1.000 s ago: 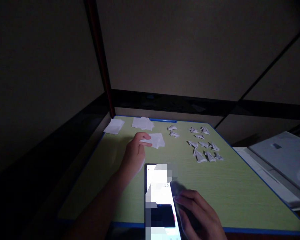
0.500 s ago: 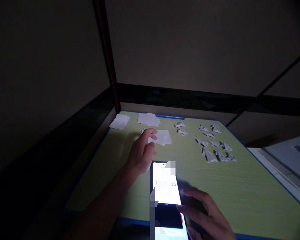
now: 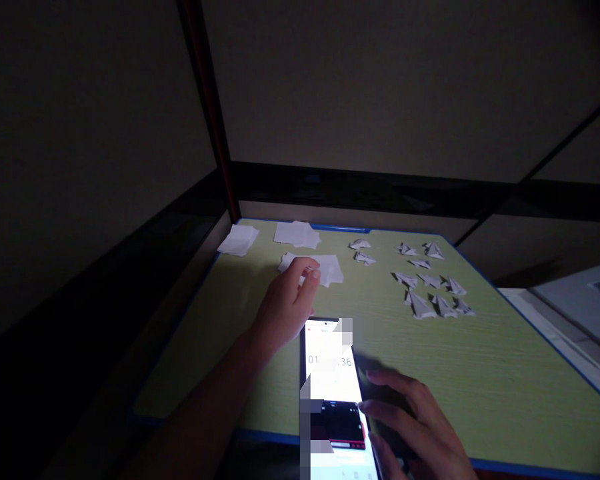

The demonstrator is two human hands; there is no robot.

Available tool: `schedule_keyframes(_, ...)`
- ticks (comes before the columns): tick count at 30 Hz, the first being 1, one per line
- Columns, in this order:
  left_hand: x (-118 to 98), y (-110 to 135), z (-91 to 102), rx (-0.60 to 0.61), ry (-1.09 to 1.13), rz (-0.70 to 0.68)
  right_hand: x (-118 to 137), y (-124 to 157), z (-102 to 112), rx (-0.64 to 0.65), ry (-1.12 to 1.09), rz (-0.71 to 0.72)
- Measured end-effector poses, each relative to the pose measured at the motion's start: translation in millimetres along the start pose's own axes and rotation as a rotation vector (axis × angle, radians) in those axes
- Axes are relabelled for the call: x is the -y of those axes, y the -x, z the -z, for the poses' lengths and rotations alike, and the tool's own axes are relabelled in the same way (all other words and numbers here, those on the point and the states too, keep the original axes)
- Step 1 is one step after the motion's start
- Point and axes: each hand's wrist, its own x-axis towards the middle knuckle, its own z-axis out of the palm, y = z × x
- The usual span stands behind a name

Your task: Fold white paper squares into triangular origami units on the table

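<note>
In the head view, my left hand [image 3: 289, 300] is over the near part of a stack of white paper sheets [image 3: 333, 267]. Its thumb and forefinger are pinched together. Whatever sits between the fingertips is too small to make out. A lit phone [image 3: 330, 383] showing a timer screen is close to me, partly masked by blurred blocks. Bent, spread fingers of my right hand [image 3: 420, 420] rest by the phone's right edge, with one fingertip at the screen's side. Several folded paper planes [image 3: 420, 303] are grouped on the right of the green table [image 3: 260, 400].
Two more paper stacks lie at the back left, one at the corner [image 3: 238, 240] and one by the far edge [image 3: 296, 235]. Two folded paper pieces [image 3: 363, 257] sit at the back middle. A white box-like object [image 3: 585, 313] stands beyond the table's right edge. Walls enclose the back and left.
My left thumb has risen toward the forefinger, closing the pinch over the paper. My right hand stays by the phone. A dark panel on the phone screen now shows a picture and a red line.
</note>
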Motion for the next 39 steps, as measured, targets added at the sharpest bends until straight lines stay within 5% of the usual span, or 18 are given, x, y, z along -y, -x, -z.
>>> schedule_keyframes(7, -0.9, -0.7, 0.8, -0.005, -0.049, -0.043, -2.5, 2.8, 2.2, -0.05, -0.026, -0.058)
schedule_keyframes(19, -1.9, -0.5, 0.5, 0.001, -0.032, -0.046, -1.0, 0.7, 2.2, 0.075, -0.017, 0.048)
schedule_keyframes(39, -5.4, 2.1, -0.6, 0.003, -0.077, -0.108, 4.9, -17.9, 5.0, 0.057, -0.112, -0.049)
